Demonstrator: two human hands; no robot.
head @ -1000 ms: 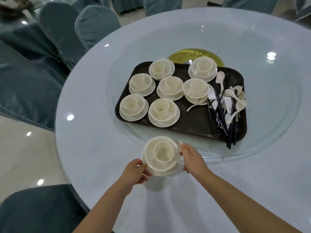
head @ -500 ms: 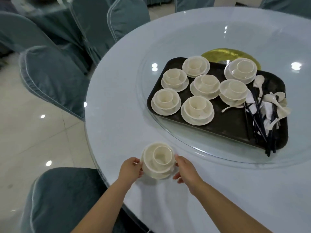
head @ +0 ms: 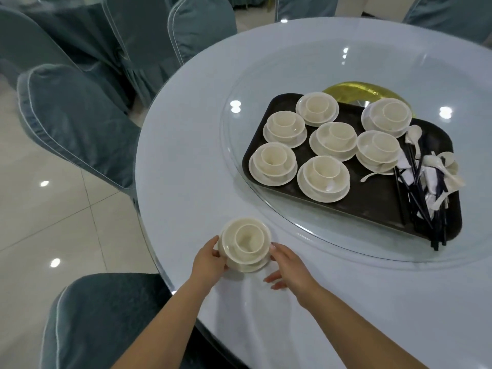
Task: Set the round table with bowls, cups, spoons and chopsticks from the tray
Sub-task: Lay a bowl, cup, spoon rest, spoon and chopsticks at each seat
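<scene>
I'm looking down on the round table (head: 346,302), its glass turntable (head: 239,161) carrying the dark tray (head: 372,206) toward the far right. Seven cup-in-bowl sets remain on the tray's left and middle, with the black chopsticks (head: 418,198) and white spoons (head: 439,166) heaped at its right end. The set I'm placing, a stacked saucer, bowl and cup (head: 246,245), sits at the table's near-left edge, right by a chair back (head: 101,315). My left hand (head: 210,262) curls round its left rim; my right hand (head: 287,265) has loose fingers, one fingertip touching the right rim. My worry: so close to the edge, a nudge or uneven release could tip the stack off the table.
</scene>
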